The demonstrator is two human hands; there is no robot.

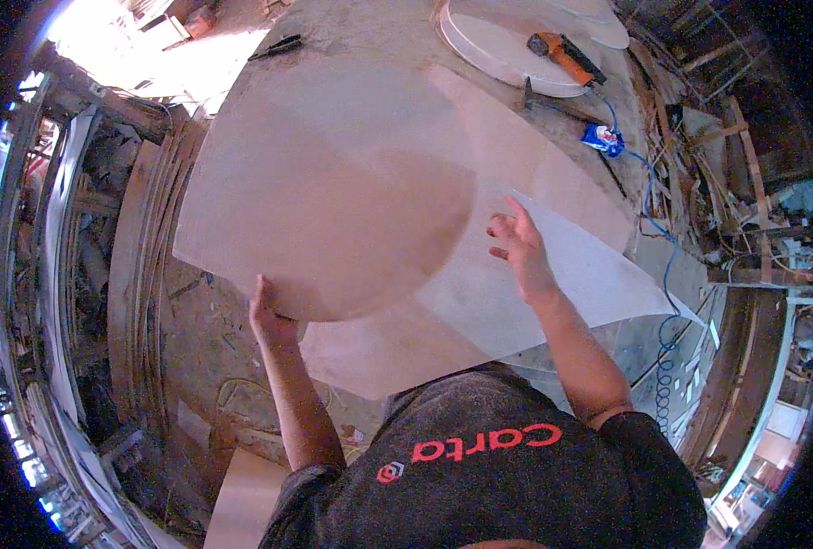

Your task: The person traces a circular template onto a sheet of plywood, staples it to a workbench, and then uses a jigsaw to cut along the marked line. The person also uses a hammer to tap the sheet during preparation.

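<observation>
Left hand [274, 313] pinches a brown sheet [342, 192] by its edge; right hand [522, 249] spreads loosely beside it. The sheet's rounded side faces near-right, its long axis unclear.

The left hand [274, 316] holds a large tan sheet [360, 220] by its edge; the right hand [521, 245], fingers spread, is near its curved side.
</observation>
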